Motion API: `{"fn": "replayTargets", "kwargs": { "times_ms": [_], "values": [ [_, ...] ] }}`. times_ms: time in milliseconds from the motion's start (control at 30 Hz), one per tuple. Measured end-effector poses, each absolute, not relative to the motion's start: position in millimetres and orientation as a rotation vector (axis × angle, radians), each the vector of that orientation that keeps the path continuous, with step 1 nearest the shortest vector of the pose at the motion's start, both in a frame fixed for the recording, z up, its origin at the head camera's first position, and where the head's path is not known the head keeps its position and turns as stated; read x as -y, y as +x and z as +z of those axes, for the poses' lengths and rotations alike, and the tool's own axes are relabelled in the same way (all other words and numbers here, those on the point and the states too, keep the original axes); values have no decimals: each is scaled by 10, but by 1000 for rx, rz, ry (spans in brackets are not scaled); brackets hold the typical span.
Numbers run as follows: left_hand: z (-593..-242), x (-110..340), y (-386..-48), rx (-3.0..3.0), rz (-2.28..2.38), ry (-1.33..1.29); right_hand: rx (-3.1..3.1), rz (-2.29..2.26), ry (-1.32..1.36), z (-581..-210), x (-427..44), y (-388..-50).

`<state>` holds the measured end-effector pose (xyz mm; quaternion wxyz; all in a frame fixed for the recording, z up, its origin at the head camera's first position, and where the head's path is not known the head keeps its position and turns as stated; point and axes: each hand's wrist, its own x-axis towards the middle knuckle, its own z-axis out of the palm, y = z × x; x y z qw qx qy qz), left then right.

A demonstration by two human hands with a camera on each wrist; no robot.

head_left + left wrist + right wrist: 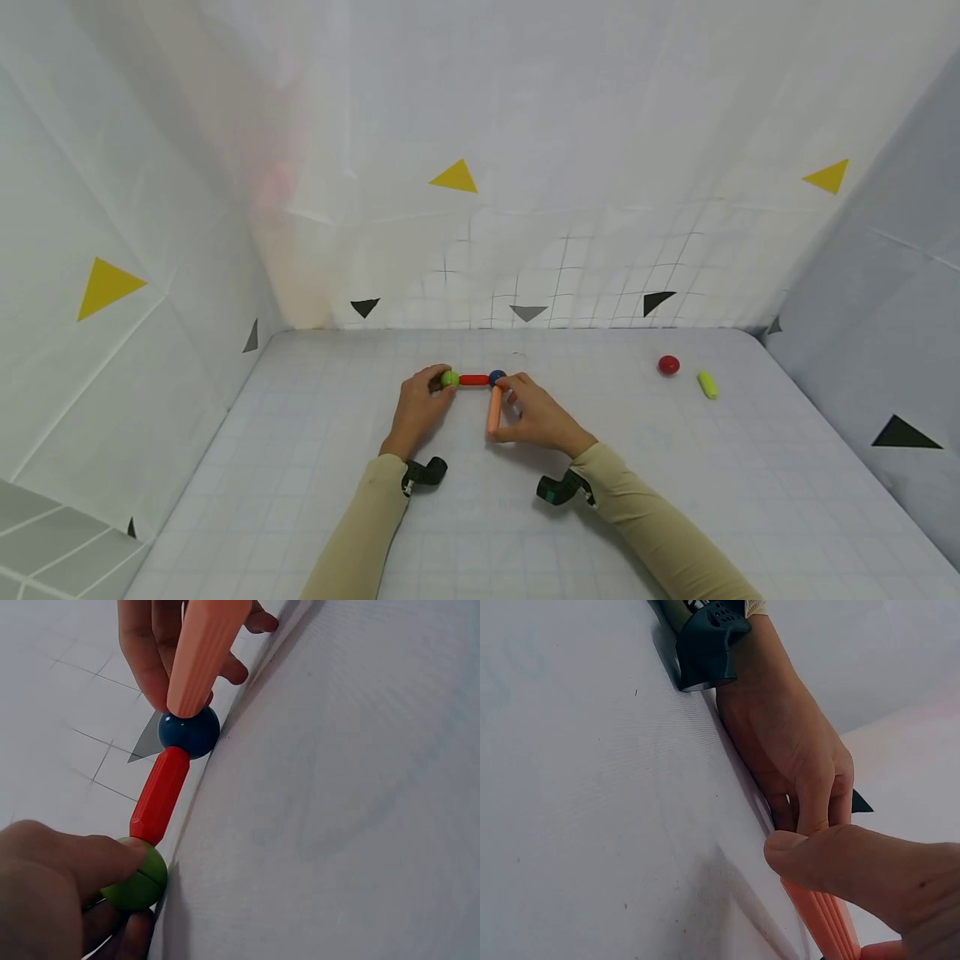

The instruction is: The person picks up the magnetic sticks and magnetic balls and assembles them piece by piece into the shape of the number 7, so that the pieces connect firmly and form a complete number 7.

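Observation:
In the head view my left hand (pixel 422 410) pinches a green ball (pixel 450 378) between thumb and fingers. A short red rod (pixel 474 380) joins that ball to a dark blue ball (pixel 497 377). An orange rod (pixel 494 410) meets the blue ball at an angle, and my right hand (pixel 542 415) grips it, thumb at the near end and fingers by the blue ball. The left wrist view shows the row of green ball, red rod (pixel 160 795), blue ball (pixel 189 733) and orange rod (pixel 201 660). In the right wrist view the thumb covers part of the orange rod (pixel 821 919).
A red ball (pixel 669 365) and a yellow-green rod (pixel 707 384) lie apart on the right side of the white table (pixel 300 517). White sheeting with yellow and dark triangles rises behind the table and on both sides.

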<state>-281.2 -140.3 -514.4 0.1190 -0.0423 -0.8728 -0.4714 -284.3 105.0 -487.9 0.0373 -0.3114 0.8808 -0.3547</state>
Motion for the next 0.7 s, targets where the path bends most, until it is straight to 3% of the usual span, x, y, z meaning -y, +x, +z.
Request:
{"fn": "replayTargets", "kwargs": {
  "times_ms": [700],
  "values": [
    [-5127,1394,-2804,2564,-1362,-99,-2771,-1028,-958,-4928,-1017,-2813]
  ]
}}
